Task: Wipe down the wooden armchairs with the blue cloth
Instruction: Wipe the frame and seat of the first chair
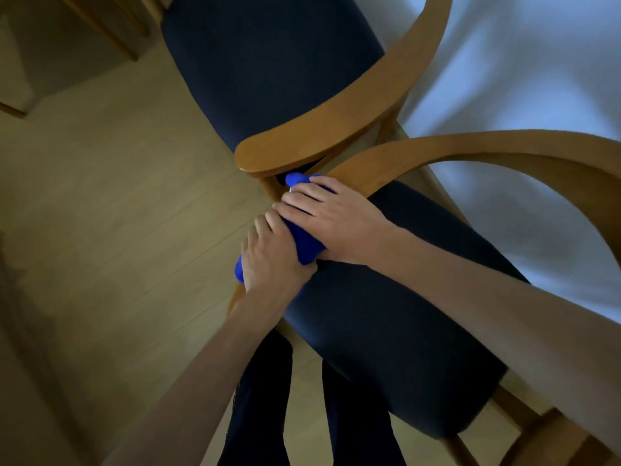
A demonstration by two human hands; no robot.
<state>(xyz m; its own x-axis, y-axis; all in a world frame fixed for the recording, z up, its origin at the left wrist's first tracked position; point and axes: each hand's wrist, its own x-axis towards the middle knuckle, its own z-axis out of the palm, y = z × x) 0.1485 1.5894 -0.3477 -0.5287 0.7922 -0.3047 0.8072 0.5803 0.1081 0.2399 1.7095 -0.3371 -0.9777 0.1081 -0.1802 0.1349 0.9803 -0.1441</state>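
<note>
Two wooden armchairs with dark navy seats stand side by side. The near armchair (504,153) has its curved arm running down to the front corner, where the blue cloth (304,242) is bunched along the seat's edge. My right hand (339,220) lies over the upper part of the cloth with fingers curled round it. My left hand (272,260) grips the lower part of the cloth. The far armchair (322,126) stands just behind, its armrest end almost above the cloth.
Pale wooden floor (111,196) spreads to the left. Table or chair legs (111,31) stand at the top left. A white curtain or wall (521,79) fills the right. My dark trouser legs (265,398) stand below the near seat.
</note>
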